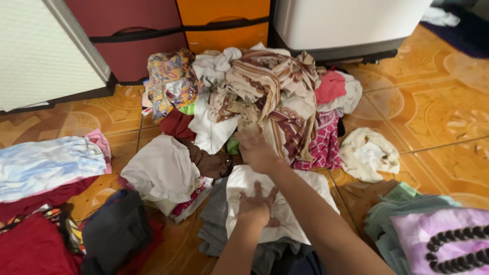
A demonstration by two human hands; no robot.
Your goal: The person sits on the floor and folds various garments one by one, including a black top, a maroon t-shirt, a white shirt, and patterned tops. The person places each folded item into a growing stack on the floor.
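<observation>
My left hand point(258, 204) lies flat, fingers spread, on a folded white garment point(300, 186) that tops a grey stack point(216, 216) in front of me. My right hand point(256, 149) reaches forward into the foot of a big heap of unfolded clothes point(265, 86), its fingers closed around brown-and-cream patterned cloth there. The heap holds a striped brown cloth, a pink piece point(330, 86), a magenta checked piece point(324, 145) and a colourful floral one point(170, 76).
Folded piles ring me on the orange tiled floor point(438, 112): white point(162, 170), light blue point(48, 165), red point(33, 249), dark grey point(114, 231), teal and lilac point(433, 229). A loose cream cloth point(368, 153) lies right. Plastic drawers point(153, 35) and a white appliance point(346, 23) stand behind.
</observation>
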